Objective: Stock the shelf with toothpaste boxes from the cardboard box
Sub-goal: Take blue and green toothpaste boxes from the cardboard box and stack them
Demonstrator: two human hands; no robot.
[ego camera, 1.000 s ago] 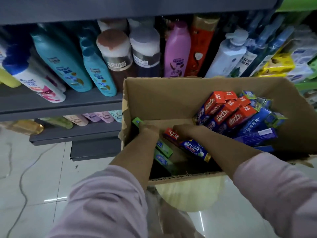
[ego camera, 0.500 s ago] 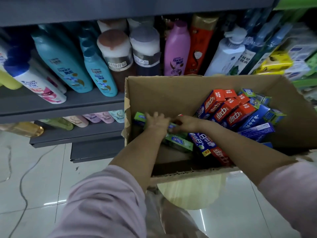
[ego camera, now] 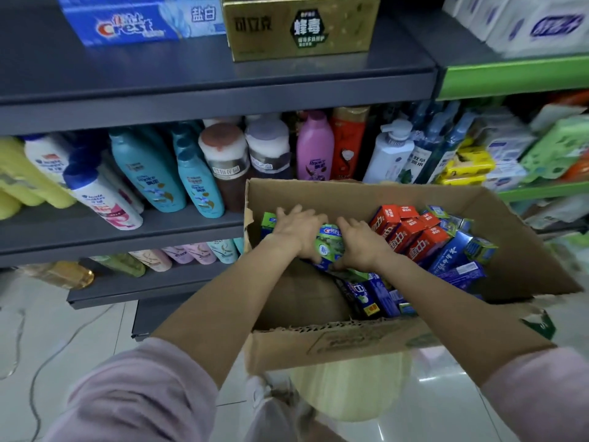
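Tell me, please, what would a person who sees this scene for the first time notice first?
Both hands, the left hand and right hand, grip green toothpaste boxes inside the open cardboard box. Red toothpaste boxes stand out at its right side. A gold box sits on the top shelf.

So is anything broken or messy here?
Yes. The cardboard box has a torn, ragged left edge. Inside it, the red toothpaste boxes and blue toothpaste boxes lie jumbled at angles, not stacked.
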